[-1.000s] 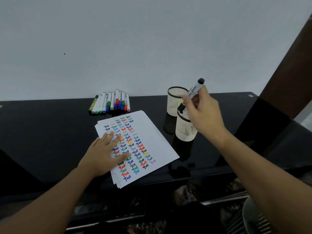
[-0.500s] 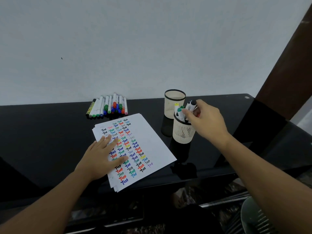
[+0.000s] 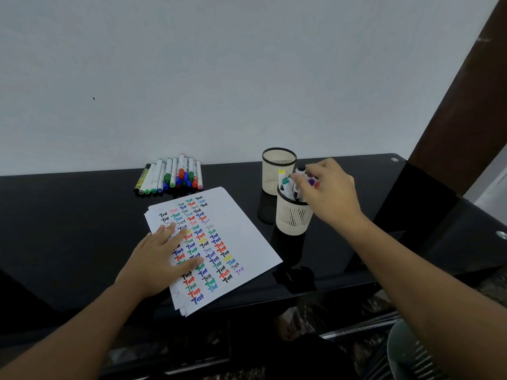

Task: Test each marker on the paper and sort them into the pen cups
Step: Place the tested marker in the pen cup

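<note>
My left hand [image 3: 156, 259] lies flat, fingers straight, on the stack of white paper [image 3: 247, 223] covered with coloured "Test" marks. My right hand [image 3: 332, 193] hovers over the near beige pen cup [image 3: 293, 218], thumb and forefinger pinching the black-capped marker [image 3: 301, 169], which stands in that cup among several other markers. A second beige cup [image 3: 274, 174] with a black rim stands just behind it. A pile of several capped markers [image 3: 175, 174] lies on the table behind the paper, near the wall.
Everything sits on a glossy black table [image 3: 68, 229] against a pale wall. A dark brown post [image 3: 466, 105] rises at the right. A grey mesh chair edge [image 3: 411, 355] shows at the bottom right, below the table's front edge.
My right hand has lowered the black-capped marker from above the cups down into the near cup. My left hand has stayed flat on the paper.
</note>
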Available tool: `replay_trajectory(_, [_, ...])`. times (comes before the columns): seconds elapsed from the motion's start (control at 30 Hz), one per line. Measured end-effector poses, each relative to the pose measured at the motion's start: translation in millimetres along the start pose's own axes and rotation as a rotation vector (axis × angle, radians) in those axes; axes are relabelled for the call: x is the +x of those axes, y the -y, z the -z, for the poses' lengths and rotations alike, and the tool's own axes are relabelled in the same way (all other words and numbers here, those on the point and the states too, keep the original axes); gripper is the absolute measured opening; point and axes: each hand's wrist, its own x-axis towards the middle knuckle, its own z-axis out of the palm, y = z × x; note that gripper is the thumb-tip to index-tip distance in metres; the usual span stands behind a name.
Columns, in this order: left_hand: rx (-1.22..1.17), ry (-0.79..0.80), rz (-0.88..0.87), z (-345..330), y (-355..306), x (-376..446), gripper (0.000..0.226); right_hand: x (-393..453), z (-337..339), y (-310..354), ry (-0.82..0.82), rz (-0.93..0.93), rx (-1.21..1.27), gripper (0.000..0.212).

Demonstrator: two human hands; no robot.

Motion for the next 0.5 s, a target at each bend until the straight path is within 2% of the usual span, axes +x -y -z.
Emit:
replay_trajectory(0.07, [0.001, 0.000, -0.002, -0.4, 0.7, 0.7, 0.113, -1.4, -1.5, -2.0, -0.031, 0.021, 0.051, 0.036])
replay_trajectory(0.17, [0.001, 0.004, -0.004, -0.2, 1.5, 0.4, 0.112, -4.9, -4.0, -4.7, -0.069, 0.021, 0.137, 0.050])
replay_trajectory(0.27, [0.001, 0.003, -0.002, 0.2, 0.7, 0.4, 0.112, -6.3, -5.5, -5.6, -0.106, 0.071, 0.056, 0.029])
replay_trajectory(0.33, [0.001, 0.003, -0.001, 0.5, 0.0, 0.4, 0.114, -4.9, -6.8, -6.6, -0.110, 0.120, -0.086, 0.017])
replay_trajectory(0.4, [-0.004, 0.002, 0.000, 0.8, 0.1, -0.3, 0.115, -4.9, -9.9, -10.3, -0.060, 0.132, -0.184, 0.014])
replay_trajectory(0.5, [-0.012, -0.003, -0.002, 0.9, 0.2, -0.6, 0.115, -8.8, -11.5, -14.3, 0.025, 0.076, -0.169, 0.015])
